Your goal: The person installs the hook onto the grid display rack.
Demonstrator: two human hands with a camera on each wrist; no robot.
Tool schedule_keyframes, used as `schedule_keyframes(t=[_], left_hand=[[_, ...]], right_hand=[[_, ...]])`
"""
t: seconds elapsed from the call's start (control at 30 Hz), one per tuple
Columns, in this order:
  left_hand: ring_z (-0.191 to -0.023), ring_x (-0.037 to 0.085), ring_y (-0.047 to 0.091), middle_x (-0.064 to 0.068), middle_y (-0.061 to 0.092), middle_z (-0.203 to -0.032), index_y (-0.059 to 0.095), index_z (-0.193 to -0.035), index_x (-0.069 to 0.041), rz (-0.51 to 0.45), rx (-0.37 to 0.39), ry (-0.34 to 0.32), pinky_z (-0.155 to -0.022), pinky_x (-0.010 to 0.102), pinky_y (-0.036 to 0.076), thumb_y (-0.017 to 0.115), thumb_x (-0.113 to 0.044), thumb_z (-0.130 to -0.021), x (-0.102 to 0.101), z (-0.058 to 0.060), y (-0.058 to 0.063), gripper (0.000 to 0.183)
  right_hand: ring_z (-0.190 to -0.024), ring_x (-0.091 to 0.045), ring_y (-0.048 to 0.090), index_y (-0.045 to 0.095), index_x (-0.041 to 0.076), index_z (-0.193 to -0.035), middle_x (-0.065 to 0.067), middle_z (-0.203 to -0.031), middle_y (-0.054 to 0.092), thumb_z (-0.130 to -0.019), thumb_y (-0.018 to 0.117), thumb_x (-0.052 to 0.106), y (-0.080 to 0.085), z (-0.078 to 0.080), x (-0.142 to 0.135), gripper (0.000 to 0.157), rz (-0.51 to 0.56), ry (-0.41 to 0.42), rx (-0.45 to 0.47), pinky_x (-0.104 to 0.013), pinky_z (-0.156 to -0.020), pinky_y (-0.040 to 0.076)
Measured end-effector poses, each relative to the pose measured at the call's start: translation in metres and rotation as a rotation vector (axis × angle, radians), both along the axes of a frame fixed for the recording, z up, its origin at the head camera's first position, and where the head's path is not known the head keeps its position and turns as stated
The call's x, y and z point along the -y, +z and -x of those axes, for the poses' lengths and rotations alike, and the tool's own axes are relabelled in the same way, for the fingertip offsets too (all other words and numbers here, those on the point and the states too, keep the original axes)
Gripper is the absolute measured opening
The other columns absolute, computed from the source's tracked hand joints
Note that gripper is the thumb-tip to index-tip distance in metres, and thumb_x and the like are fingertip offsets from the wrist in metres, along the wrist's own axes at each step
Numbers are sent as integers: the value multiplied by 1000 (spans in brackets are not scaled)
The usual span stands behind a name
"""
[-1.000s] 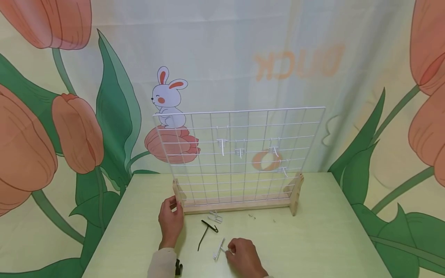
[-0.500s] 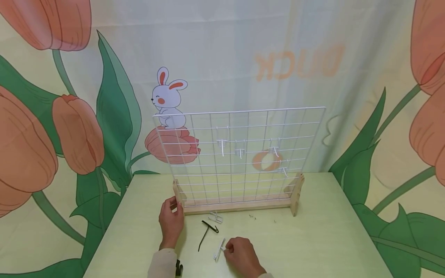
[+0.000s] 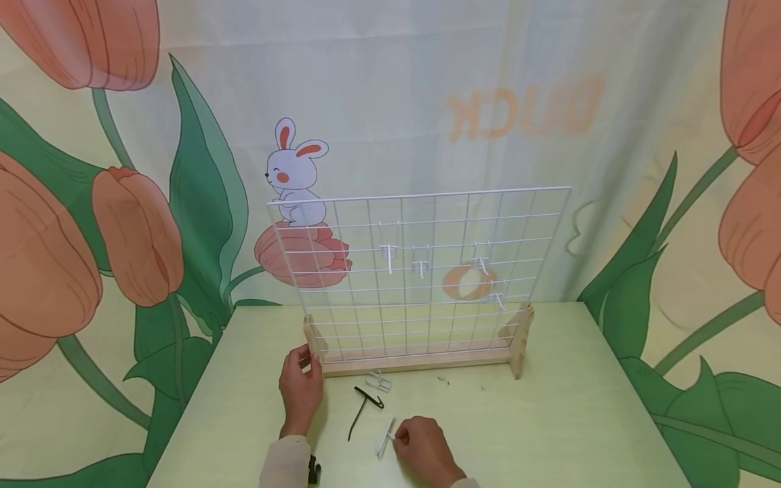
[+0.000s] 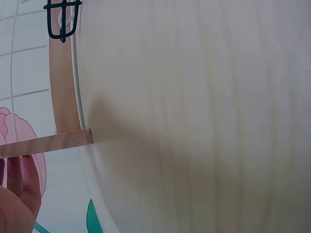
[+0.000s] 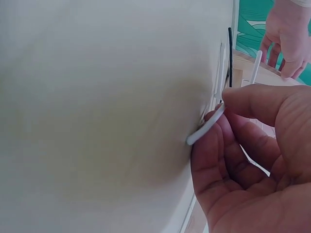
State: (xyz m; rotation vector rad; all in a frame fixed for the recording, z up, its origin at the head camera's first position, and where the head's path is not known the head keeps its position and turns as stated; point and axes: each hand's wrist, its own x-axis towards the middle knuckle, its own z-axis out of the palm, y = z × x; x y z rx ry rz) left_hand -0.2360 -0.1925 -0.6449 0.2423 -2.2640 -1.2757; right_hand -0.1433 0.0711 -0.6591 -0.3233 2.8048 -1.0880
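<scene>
My right hand (image 3: 425, 450) pinches the prong of a white wire grid hook (image 3: 384, 437) low over the table; the right wrist view shows the prong (image 5: 206, 126) between thumb and fingers. At the left end of a wooden stand, my left hand (image 3: 300, 391) touches the outer side of the wooden foot (image 3: 314, 346). Nearly straight, its fingers (image 4: 30, 177) meet this foot (image 4: 48, 143) in the left wrist view. A white wire grid panel (image 3: 403, 291) stands upright in the stand. On the table lie a black hook (image 3: 365, 410) and another white hook (image 3: 379, 382).
Several white hooks hang on the panel, among them a long one (image 3: 390, 257) and a short one (image 3: 420, 268). Small bits (image 3: 443, 381) lie before the stand's wooden base (image 3: 421, 362). Behind the table (image 3: 573, 420) hangs a printed curtain (image 3: 378, 102).
My right hand has shifted slightly left, and its fingertips have closed in on the white hook's prong. The left hand, the panel and the black hook stay as they were.
</scene>
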Motion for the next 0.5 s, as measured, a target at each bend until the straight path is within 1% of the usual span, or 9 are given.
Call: schedule_keyframes(t=[0.17,0.4,0.5], left_hand=[[-110,33,75,14,69,-117,64,-127,-5,-8,-22,1,-84,49,66,66,-14,-103,-1,0,0,25],[-111,33,75,14,70,-118,64,-127,-6,-6,-1,12,-85,48,66,67,-15,-103,-2,-1,1,25],[-111,34,75,15,69,-118,64,-127,-5,-8,-13,5,-85,49,65,67,-14,-103,-2,-1,2,25]], right_hand=[[-66,1,55,77,18,-77,15,-70,64,-89,82,14,1,0,0,13,-15,-4,-18,-24,-61,48],[-64,0,53,75,19,-77,15,-68,63,-89,81,15,3,-1,0,14,-7,-16,6,-25,-59,47],[-63,0,54,75,19,-77,15,-68,64,-90,80,16,3,-1,-1,14,1,-24,12,-26,-60,48]])
